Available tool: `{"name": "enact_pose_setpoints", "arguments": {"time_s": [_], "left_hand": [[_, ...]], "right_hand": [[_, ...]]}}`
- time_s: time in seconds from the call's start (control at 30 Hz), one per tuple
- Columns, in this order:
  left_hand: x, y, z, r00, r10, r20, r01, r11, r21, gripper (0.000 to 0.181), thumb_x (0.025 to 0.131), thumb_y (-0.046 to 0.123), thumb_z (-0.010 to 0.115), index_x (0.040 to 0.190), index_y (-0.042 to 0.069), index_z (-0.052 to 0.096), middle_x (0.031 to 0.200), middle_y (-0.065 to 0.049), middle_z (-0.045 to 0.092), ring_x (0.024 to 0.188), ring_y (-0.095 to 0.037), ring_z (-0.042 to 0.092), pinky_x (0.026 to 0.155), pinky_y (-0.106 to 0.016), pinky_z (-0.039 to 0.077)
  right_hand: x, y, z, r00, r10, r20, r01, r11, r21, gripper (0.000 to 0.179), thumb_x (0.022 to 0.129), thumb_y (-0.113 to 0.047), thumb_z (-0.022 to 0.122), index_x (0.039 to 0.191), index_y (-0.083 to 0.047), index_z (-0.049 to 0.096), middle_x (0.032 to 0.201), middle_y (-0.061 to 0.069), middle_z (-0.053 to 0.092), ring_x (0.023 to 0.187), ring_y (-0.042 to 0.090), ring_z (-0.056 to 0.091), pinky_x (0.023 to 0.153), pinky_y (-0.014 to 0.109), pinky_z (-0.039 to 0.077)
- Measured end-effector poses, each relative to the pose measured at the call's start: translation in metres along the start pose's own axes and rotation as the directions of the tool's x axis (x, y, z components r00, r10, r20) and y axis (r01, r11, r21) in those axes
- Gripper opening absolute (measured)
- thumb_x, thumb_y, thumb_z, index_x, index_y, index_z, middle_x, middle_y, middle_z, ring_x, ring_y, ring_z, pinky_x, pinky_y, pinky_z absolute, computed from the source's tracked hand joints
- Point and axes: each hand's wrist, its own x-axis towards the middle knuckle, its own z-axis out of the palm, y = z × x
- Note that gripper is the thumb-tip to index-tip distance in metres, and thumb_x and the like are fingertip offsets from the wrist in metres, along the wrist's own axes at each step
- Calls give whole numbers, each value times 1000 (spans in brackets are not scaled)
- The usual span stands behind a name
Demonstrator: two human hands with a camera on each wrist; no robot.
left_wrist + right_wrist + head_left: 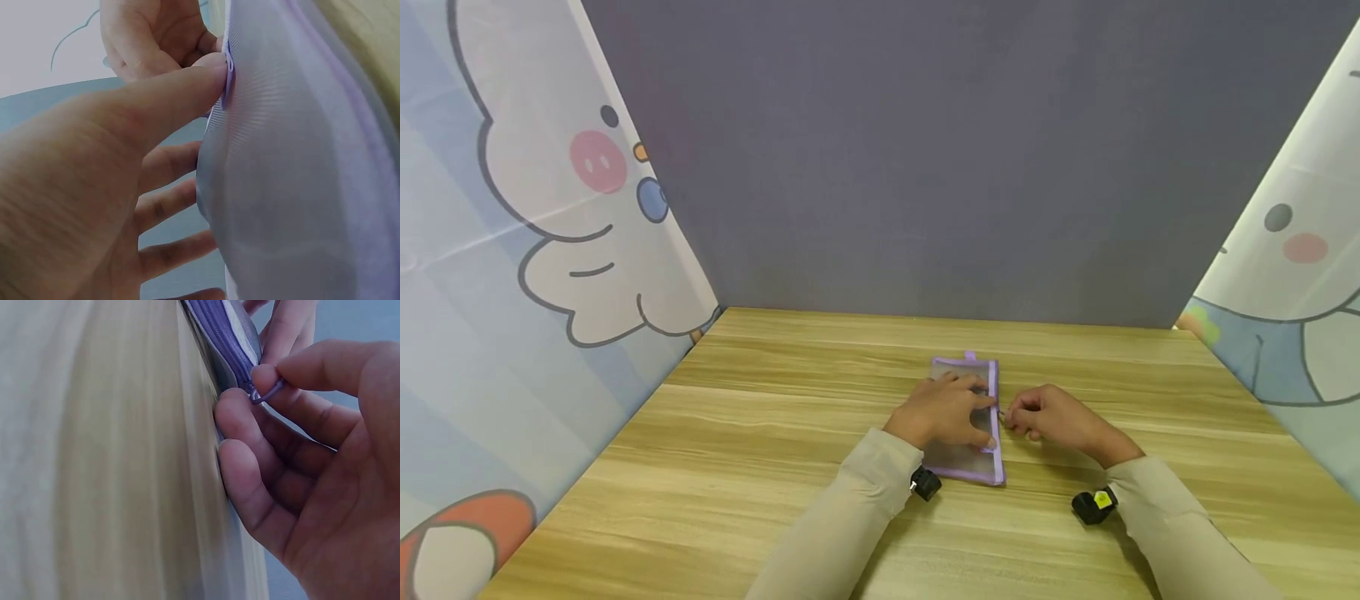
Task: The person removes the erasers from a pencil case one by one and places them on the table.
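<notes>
A mesh zipper pouch [956, 462] with purple edging lies flat on the wooden table, its zippered side facing right. Across its middle rests my left hand [946, 408], fingers spread toward that edge. In the left wrist view the thumb presses near a small purple tab [230, 75] on the pouch's rim. My right hand [1056, 421] is just right of the pouch. Its thumb and index finger pinch the purple zipper pull [270, 392], as the right wrist view shows, with the zipper [219, 331] running away from it. The other fingers curl loosely below the pull.
The wooden table [737, 450] stretches around the pouch on all sides. A dark grey panel [925, 167] stands along its far edge, and cartoon-print curtains [550, 275] hang at left and right. Each wrist carries a small black camera [926, 483].
</notes>
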Motion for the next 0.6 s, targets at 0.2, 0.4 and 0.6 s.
{"name": "enact_pose_setpoints", "arguments": {"time_s": [0.2,0.4,0.6], "left_hand": [[2,3,-1,1000,-28,-2,28,1000,14,69,82,68,70,144,43,54,151,19,41,138,-17,40,104,-50,39],[1,5,-4,998,-50,23,50,999,2,68,83,66,71,144,43,54,151,19,41,136,-17,40,105,-48,39],[2,3,-2,997,-64,40,65,998,-10,69,82,67,70,145,45,52,153,21,38,140,-20,37,105,-50,38]], "right_hand": [[-1,0,-1,1000,-9,1,9,998,-63,19,100,-14,61,91,-2,73,86,9,66,68,16,55,57,25,48],[-3,-1,1,1000,-23,0,23,996,-87,18,98,-14,63,89,-5,74,84,8,65,68,15,55,55,23,46],[-4,-3,1,999,-27,19,29,997,-78,18,98,-12,61,88,-3,73,80,6,63,64,12,53,52,21,42]]}}
